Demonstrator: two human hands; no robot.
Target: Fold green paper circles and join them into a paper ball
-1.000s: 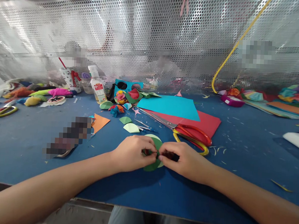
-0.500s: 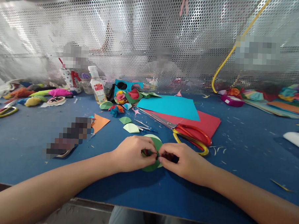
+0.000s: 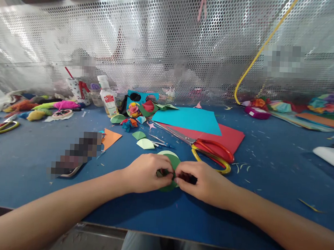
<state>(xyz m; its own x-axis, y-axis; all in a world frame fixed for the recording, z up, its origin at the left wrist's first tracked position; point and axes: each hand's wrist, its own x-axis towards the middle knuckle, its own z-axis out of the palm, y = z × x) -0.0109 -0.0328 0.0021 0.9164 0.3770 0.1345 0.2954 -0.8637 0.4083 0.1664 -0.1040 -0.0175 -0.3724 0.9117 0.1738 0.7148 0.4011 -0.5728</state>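
My left hand [image 3: 148,173] and my right hand [image 3: 200,181] meet near the table's front edge, fingertips pinched close together over a round piece of green paper [image 3: 174,160]. Both hands are closed on this paper near its middle, where the fingers hide the exact grip. A paler green edge shows behind the darker green. Just beyond my right hand lie large scissors [image 3: 196,141] with red and yellow handles. Folded green paper pieces, one pale [image 3: 145,143] and one darker [image 3: 139,135], rest beyond my left hand.
A blue sheet [image 3: 189,118] overlaps a red sheet [image 3: 230,137] behind the scissors. To the left are a phone [image 3: 77,156], orange paper [image 3: 111,138] and a clear bottle [image 3: 108,98]. A perforated metal screen [image 3: 159,47] stands along the back; colourful crafts lie beneath it.
My hands stay pinched at the green paper, with only slight finger movement. The whole view has shifted a little; nothing else on the table has visibly moved.
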